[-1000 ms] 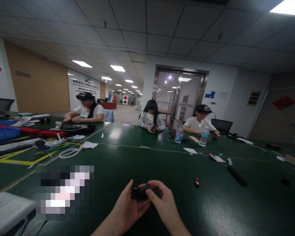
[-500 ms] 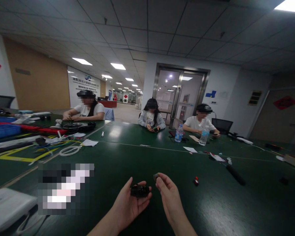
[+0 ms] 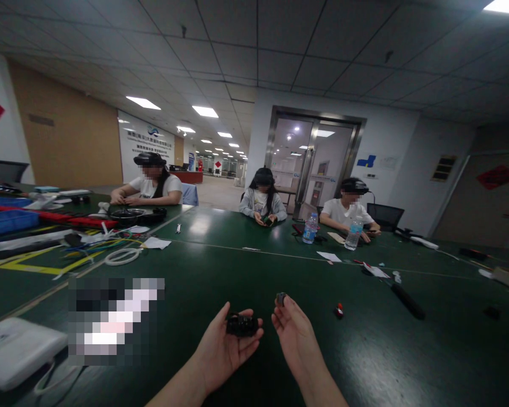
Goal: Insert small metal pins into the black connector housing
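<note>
My left hand (image 3: 219,351) lies palm up near the front of the dark green table (image 3: 186,294), its fingers curled under a small black ribbed object (image 3: 241,325). What that object is I cannot make out. To the right, and apart from it, my right hand (image 3: 297,339) pinches a small dark grey piece (image 3: 280,298) between thumb and fingertips. Its kind is too small to tell. A tiny red and white item (image 3: 339,310) rests on the table beyond my right hand.
A white box (image 3: 21,351) with a cable stands at the left front. Behind it lie a coiled white tube (image 3: 122,256), loose wires and a blue tray (image 3: 11,223). A black-handled tool (image 3: 408,301) and water bottles (image 3: 310,228) are to the right. Three people sit across the table.
My right hand has come away from the black object, moving right with the small grey piece in its fingertips. My left hand has stayed nearly still, holding the black object.
</note>
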Motion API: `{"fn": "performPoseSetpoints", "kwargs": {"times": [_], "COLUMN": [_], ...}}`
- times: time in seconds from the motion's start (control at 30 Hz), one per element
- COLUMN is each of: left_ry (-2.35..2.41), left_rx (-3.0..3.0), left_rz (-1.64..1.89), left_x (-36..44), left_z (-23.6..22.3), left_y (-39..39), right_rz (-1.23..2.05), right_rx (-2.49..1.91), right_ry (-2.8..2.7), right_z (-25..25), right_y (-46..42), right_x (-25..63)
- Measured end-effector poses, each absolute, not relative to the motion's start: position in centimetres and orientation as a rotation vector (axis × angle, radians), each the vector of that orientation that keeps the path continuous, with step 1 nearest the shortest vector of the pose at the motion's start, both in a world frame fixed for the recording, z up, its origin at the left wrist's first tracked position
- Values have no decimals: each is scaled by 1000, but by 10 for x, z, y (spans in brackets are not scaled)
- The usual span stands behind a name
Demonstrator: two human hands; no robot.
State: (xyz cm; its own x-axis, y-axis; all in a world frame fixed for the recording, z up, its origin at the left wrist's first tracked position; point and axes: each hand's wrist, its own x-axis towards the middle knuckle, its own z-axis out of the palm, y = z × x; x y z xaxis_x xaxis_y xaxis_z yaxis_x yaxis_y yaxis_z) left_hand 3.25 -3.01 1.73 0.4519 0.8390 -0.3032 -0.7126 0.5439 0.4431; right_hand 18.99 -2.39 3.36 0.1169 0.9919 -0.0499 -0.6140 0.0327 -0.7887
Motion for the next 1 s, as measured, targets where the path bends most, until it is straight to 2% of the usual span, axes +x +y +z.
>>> {"fn": "performPoseSetpoints", "kwargs": {"times": [0.63,1.0], "left_ry": [532,532], "left_rx": [238,245], "left_rz": [978,990], "left_x": [33,33], "left_z": [21,23], "left_y": [-31,-33], "right_rz": [1417,1548], "right_rx": [-830,-752], "right_ry": [-594,-362], "right_z": [32,39], "right_y": [-20,-25], "right_x": [195,193]}}
